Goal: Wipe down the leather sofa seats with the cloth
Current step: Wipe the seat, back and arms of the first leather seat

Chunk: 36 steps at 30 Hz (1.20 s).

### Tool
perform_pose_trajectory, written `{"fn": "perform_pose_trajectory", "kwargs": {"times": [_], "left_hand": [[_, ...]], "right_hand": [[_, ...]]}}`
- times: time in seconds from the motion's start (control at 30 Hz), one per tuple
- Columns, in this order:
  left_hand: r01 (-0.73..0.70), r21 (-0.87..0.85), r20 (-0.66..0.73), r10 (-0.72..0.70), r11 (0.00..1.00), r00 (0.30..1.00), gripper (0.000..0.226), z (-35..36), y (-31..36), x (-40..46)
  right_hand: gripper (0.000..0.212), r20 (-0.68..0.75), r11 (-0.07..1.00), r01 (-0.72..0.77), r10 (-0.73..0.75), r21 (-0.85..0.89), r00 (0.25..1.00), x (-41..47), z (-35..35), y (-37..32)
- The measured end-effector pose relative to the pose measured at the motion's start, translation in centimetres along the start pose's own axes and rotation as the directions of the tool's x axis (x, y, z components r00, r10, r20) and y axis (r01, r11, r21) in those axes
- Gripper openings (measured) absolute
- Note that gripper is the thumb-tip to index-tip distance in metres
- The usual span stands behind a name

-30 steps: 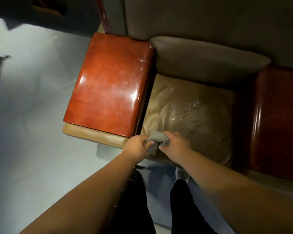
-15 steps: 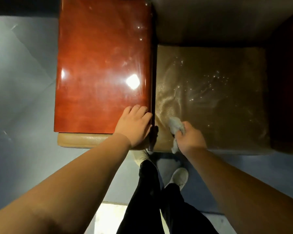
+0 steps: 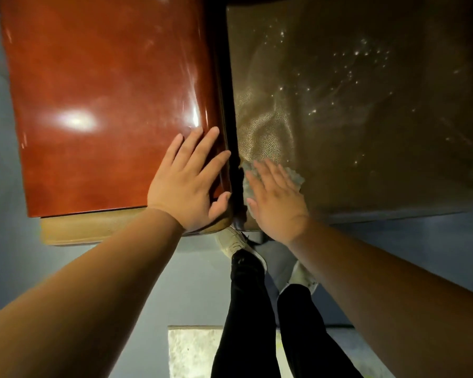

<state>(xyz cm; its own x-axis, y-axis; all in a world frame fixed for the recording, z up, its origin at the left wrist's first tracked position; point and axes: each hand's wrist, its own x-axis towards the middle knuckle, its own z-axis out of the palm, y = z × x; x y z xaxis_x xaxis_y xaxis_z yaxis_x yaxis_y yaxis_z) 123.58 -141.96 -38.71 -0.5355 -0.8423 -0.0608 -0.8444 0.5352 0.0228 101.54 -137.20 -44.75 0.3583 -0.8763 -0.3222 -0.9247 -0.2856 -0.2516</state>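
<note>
The brown leather sofa seat (image 3: 366, 110) fills the upper right, its surface wrinkled and speckled with small bright droplets. A grey cloth (image 3: 294, 177) lies flat at the seat's front left corner. My right hand (image 3: 276, 200) presses on it with straight fingers, and the cloth shows around the fingertips. My left hand (image 3: 187, 178) rests flat, fingers spread, on the glossy red-brown armrest (image 3: 107, 99) just left of the gap beside the seat.
A tan padded edge (image 3: 93, 227) sticks out under the armrest's front. Below lies a grey-blue floor (image 3: 120, 282) with a pale mat (image 3: 194, 350). My legs in black trousers and pale shoes (image 3: 230, 241) stand close to the seat's front.
My right hand has gone from gripping the bunched cloth to pressing it flat on the seat. The left hand stays on the armrest, fingers now spread. The view has moved closer.
</note>
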Motion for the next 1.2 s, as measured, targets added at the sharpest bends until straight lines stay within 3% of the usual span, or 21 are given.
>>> {"fn": "perform_pose_trajectory", "kwargs": {"times": [0.07,0.13,0.23,0.3,0.37,0.4,0.5,0.57,0.63,0.7,0.73,0.8,0.87,0.97,1.0,1.07,1.13,1.2], "left_hand": [[-0.002,0.012,-0.018,0.002,1.000,1.000,0.074,0.2,0.0,-0.1],[0.003,0.015,-0.039,-0.002,1.000,0.999,0.075,0.4,0.0,-0.1],[0.009,0.017,-0.055,-0.008,1.000,0.998,0.075,0.4,-0.1,-0.1],[0.012,0.020,-0.061,-0.010,1.000,0.998,0.075,0.5,-0.1,-0.1],[0.005,0.016,-0.066,-0.004,1.000,0.998,0.074,0.6,-0.1,-0.1],[0.005,0.013,-0.068,-0.004,1.000,0.998,0.074,0.6,-0.1,-0.2],[0.004,0.007,-0.055,-0.004,1.000,0.998,0.073,0.5,-0.1,-0.2],[0.008,0.006,-0.046,-0.008,1.000,0.999,0.073,0.5,-0.1,-0.2],[0.009,0.005,-0.046,-0.009,1.000,0.999,0.074,0.5,-0.1,-0.2],[0.005,0.003,-0.054,-0.005,1.000,0.999,0.074,0.5,-0.2,-0.2],[0.003,0.002,-0.055,-0.003,1.000,0.998,0.074,0.5,-0.2,-0.2],[0.002,0.002,-0.048,-0.002,1.000,0.999,0.074,0.4,-0.1,-0.2],[0.006,0.001,-0.038,-0.006,1.000,0.999,0.074,0.3,-0.1,-0.2],[0.007,0.007,-0.041,-0.007,1.000,0.999,0.074,0.4,-0.2,-0.3],[0.006,0.005,-0.048,-0.006,1.000,0.999,0.074,0.5,-0.3,-0.3],[0.002,0.001,-0.051,-0.002,1.000,0.999,0.073,0.7,-0.2,-0.3],[0.006,0.003,-0.051,-0.006,1.000,0.999,0.073,0.8,-0.2,-0.3],[0.005,-0.001,-0.047,-0.005,1.000,0.999,0.073,0.7,-0.1,-0.3]], "right_hand": [[0.067,0.070,0.989,0.098,-0.090,-0.110,0.993,0.2,1.8,0.9],[0.068,0.085,0.982,0.090,-0.077,-0.166,0.993,-0.6,3.0,2.0],[0.070,0.009,0.984,-0.096,0.098,-0.148,0.995,-1.6,3.6,3.2],[0.073,-0.056,0.958,-0.266,0.261,-0.108,0.964,-1.5,3.8,2.5],[0.073,-0.104,0.940,-0.340,0.335,-0.032,0.936,-1.1,4.3,0.9],[0.072,-0.099,0.955,-0.295,0.291,-0.035,0.952,-1.1,4.7,0.0],[0.062,-0.038,0.990,0.021,-0.027,-0.139,0.999,-1.8,5.2,-0.7],[0.058,-0.031,0.983,0.053,-0.059,-0.173,0.998,-1.0,4.3,1.0],[0.062,-0.091,0.959,-0.150,0.132,-0.239,0.987,0.6,3.2,3.6],[0.066,-0.195,0.890,-0.417,0.383,-0.184,0.903,2.0,1.7,5.9],[0.067,-0.219,0.868,-0.479,0.445,-0.130,0.868,2.3,1.3,6.0],[0.071,-0.164,0.917,-0.378,0.357,-0.129,0.920,1.7,2.0,4.2],[0.073,-0.076,0.985,-0.103,0.093,-0.135,0.993,-0.5,3.8,1.8],[0.066,-0.051,0.983,0.144,-0.151,-0.116,0.987,-1.4,4.3,3.6],[0.067,-0.061,0.977,0.128,-0.141,-0.173,0.988,-0.8,3.9,5.2],[0.070,-0.097,0.971,-0.060,0.038,-0.232,0.995,0.6,2.7,8.4],[0.071,-0.177,0.939,-0.295,0.265,-0.178,0.948,1.3,2.2,9.1],[0.073,-0.233,0.922,-0.372,0.340,-0.107,0.911,0.4,2.9,6.1]]}}
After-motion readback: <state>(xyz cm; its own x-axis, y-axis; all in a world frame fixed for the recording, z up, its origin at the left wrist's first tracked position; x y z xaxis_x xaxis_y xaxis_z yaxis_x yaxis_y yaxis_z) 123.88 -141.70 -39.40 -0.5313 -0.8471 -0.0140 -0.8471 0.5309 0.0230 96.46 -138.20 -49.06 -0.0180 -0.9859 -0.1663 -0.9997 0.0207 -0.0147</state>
